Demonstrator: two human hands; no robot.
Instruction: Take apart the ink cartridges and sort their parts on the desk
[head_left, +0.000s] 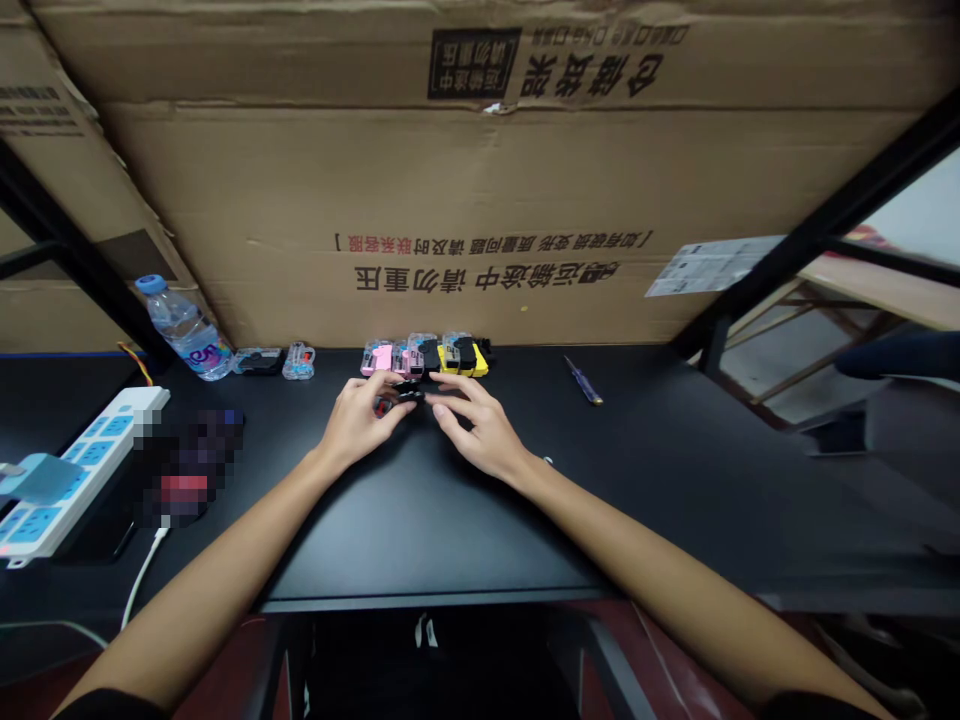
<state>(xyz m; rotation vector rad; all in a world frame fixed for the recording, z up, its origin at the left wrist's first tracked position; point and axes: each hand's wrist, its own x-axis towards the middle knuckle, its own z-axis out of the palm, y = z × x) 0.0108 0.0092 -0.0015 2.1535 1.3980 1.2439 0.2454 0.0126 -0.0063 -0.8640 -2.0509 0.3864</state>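
Note:
My left hand is closed around a small black part, pinched between thumb and fingers just above the desk. Beside it, my right hand has its fingers apart, the tips close to the part's right side; whether they touch it I cannot tell. Just behind the hands stand a pink clear-topped case, a grey-and-black case and a yellow-and-black case. A small item with red on it shows partly under my left fingers.
Along the back left are a water bottle, a black case and a small clear case. A white power strip and cables lie left. A slim screwdriver-like tool lies right. Cardboard walls the back.

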